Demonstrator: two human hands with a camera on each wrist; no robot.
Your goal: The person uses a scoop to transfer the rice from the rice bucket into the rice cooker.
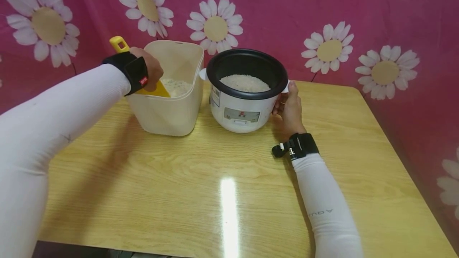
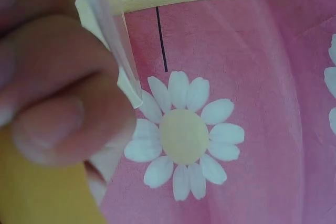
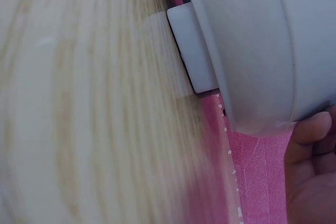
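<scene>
Head view: the left hand (image 1: pixel 148 69) grips a yellow scoop (image 1: pixel 160 91), lower end hidden inside the bin (image 1: pixel 165 114); the right hand (image 1: pixel 292 110), fingers partly hidden, holds the rice cooker (image 1: pixel 244 104) beside it on the surface (image 1: pixel 179 178). Left wrist: scoop cropped. Right wrist: hand and cooker cut off.

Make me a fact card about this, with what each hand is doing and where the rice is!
Left hand: holds a yellow scoop, dipped into the container
Right hand: holds the rice cooker at its side handle
Rice: in the cream container and the rice cooker
Cooker lid: off
Table: wooden
Backdrop: pink with white daisies
</scene>
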